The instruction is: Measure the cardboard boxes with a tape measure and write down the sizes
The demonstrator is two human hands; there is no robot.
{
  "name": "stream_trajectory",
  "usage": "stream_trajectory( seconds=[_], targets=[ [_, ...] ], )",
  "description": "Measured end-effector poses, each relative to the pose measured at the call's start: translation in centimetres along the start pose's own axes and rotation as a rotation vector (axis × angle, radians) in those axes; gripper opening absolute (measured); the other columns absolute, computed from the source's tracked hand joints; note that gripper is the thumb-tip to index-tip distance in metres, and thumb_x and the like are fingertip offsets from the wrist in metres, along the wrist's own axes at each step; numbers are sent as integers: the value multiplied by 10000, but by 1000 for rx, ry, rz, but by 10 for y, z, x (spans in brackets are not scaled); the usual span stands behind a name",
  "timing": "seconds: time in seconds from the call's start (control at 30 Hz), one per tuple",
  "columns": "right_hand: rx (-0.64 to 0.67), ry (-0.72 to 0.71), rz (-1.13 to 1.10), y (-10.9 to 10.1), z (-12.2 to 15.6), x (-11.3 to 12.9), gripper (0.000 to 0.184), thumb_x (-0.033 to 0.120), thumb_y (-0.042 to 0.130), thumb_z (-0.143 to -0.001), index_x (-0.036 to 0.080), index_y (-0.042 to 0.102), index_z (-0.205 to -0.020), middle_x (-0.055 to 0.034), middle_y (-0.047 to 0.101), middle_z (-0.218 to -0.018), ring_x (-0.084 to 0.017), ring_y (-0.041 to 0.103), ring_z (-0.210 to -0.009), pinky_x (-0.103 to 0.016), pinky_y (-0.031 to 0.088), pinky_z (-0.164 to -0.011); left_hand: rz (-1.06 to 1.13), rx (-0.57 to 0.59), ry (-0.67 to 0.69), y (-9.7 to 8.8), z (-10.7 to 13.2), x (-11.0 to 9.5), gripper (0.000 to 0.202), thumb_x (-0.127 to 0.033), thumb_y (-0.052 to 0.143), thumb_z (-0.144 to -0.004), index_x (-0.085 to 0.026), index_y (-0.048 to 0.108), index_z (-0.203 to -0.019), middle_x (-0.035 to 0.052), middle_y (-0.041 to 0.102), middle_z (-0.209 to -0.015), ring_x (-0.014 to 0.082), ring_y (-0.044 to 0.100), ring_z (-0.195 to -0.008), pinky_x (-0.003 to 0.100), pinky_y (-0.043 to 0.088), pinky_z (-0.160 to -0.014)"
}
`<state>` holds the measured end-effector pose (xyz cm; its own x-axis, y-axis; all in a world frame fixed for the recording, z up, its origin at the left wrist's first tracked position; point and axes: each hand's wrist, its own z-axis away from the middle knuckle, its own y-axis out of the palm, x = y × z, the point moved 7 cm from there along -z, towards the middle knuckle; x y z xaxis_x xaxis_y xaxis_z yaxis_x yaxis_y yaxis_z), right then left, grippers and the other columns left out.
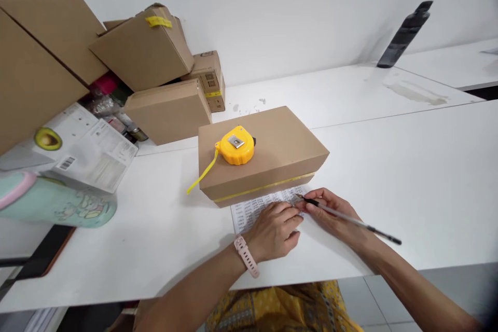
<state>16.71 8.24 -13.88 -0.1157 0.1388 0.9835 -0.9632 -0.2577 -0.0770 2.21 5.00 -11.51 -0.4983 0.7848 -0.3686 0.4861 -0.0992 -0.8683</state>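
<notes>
A pen (354,222) with a clear barrel and black grip is in my right hand (330,212), its tip over the written sheet of paper (249,212). My left hand (276,231), with a pink band at the wrist, lies on the lower part of that sheet, fingers loosely bent and apart. Behind both hands is a closed brown cardboard box (272,145) with yellow tape along its side; it hides the sheet's far edge. On top of the box sits a yellow tape measure (236,146), its strap hanging over the left edge.
Several cardboard boxes (143,46) are piled at the back left. A white carton (93,150) with an avocado picture and a mint-green bottle (78,205) lie at the left. One dark bottle (404,36) stands at the back right. The white table's front edge (194,290) is near me.
</notes>
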Motion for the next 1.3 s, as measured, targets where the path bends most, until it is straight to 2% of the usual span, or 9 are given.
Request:
stream_trajectory(
  seconds=[0.13,0.23,0.33,0.43,0.53,0.6,0.7,0.9,1.3],
  targets=[
    [-213,-121,108,-14,-2,-1,376,588,649,-869,219,578,-862,-13,643,-685,-165,600,-632,-306,493,-608,28,-9,-4,1,1,1,259,-218,568,-913,-139,672,-1137,109,701,-1231,251,590,-1173,416,499,-1021],
    [-283,-147,220,-19,0,-2,349,567,590,-920,234,544,-828,44,519,-560,-129,466,-501,-274,394,-488,38,-25,-5,0,1,1,256,-215,568,-915,-134,674,-1134,102,701,-1239,251,587,-1172,415,494,-1025],
    [-281,-180,322,-19,3,0,339,540,579,-933,220,593,-824,-23,620,-722,-158,569,-630,-284,464,-561,47,-28,-5,-1,1,0,266,-216,580,-907,-126,670,-1140,103,696,-1249,254,585,-1172,412,486,-1030],
    [-302,-221,323,-18,6,2,282,500,653,-895,220,644,-927,-65,690,-915,-198,636,-807,-306,523,-682,55,-13,-15,0,0,0,267,-209,569,-907,-136,668,-1144,108,690,-1257,251,587,-1172,412,480,-1029],
    [-310,-168,301,-17,6,-2,272,488,690,-868,224,623,-878,-24,655,-766,-167,580,-679,-278,483,-590,60,-8,-16,0,1,0,254,-204,559,-913,-137,668,-1132,109,690,-1250,247,590,-1166,405,477,-1024],
    [-292,-135,284,-15,5,-5,316,508,668,-875,226,564,-777,19,536,-630,-133,472,-567,-256,397,-497,62,-13,-14,0,1,0,244,-208,560,-915,-138,668,-1123,106,693,-1242,246,590,-1162,403,474,-1021],
    [-254,-140,285,-12,2,-5,342,501,624,-904,233,497,-733,53,400,-588,-114,357,-533,-250,305,-466,62,-14,-15,1,1,1,230,-212,558,-919,-141,672,-1106,100,695,-1234,248,588,-1157,401,466,-1024],
    [-206,-192,395,-10,1,-3,283,426,592,-935,237,490,-750,53,403,-618,-123,356,-564,-260,290,-499,50,-10,-24,2,1,1,231,-212,551,-920,-138,676,-1100,97,696,-1234,250,582,-1157,405,458,-1029],
    [-190,-192,442,-9,1,-6,258,403,580,-948,234,488,-776,44,439,-630,-124,399,-577,-257,322,-511,32,-21,-9,1,1,-1,234,-197,560,-912,-115,679,-1097,99,701,-1216,252,589,-1129,388,459,-1018]
  ],
)
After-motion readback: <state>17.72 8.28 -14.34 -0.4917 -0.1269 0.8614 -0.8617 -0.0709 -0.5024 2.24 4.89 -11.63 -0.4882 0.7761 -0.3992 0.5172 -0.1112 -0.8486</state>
